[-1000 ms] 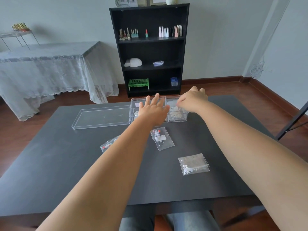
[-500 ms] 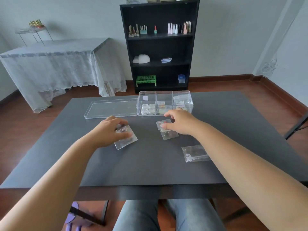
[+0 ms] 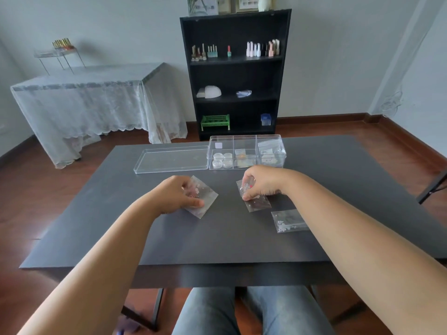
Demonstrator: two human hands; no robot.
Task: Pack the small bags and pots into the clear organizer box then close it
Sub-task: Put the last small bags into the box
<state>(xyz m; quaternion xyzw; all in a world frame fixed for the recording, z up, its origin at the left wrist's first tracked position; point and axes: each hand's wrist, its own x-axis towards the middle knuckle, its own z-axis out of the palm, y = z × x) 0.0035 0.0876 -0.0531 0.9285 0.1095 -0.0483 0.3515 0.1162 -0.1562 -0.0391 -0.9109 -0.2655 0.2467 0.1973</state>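
Three bags lay on the table, head view: my left hand pinched the left bag; my right hand pinched the middle bag; the third bag lay loose beside it. Box open behind, lid touching its left side.

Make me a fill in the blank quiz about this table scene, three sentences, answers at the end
The organizer box has ____ compartments.
The small round pots sit in its ____ compartment.
The loose lid lies to the ____ of the box.
Each hand, left hand and right hand, grips a small ____.

Answers: three; left; left; bag
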